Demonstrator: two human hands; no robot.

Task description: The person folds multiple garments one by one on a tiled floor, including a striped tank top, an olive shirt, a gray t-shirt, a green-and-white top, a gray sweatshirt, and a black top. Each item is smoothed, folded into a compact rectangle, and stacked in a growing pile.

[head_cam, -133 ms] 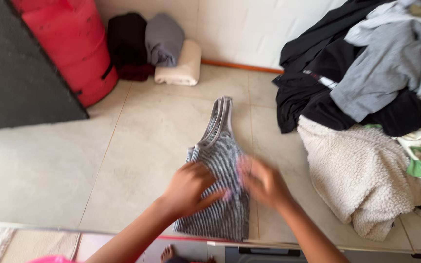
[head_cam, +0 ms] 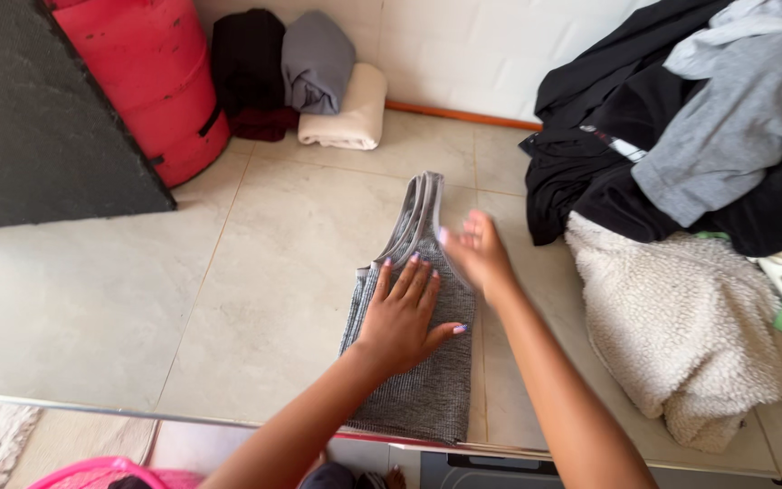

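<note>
You're pressing your left hand (head_cam: 405,317) flat, fingers spread, on the folded grey tank top (head_cam: 418,362) lying at six o'clock on the tiled counter (head_cam: 255,299), while your right hand (head_cam: 477,254), open and gripping nothing, is hovering blurred at its one o'clock edge, so keep that palm firm, smoothing outward.

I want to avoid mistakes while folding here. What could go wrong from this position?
The grey tank top lies near the tiled surface's front edge, so it might slide off. Only the left hand presses it flat; the right hand, at its side, could pull the fold crooked. The clothes pile close by could tumble onto it.
</note>
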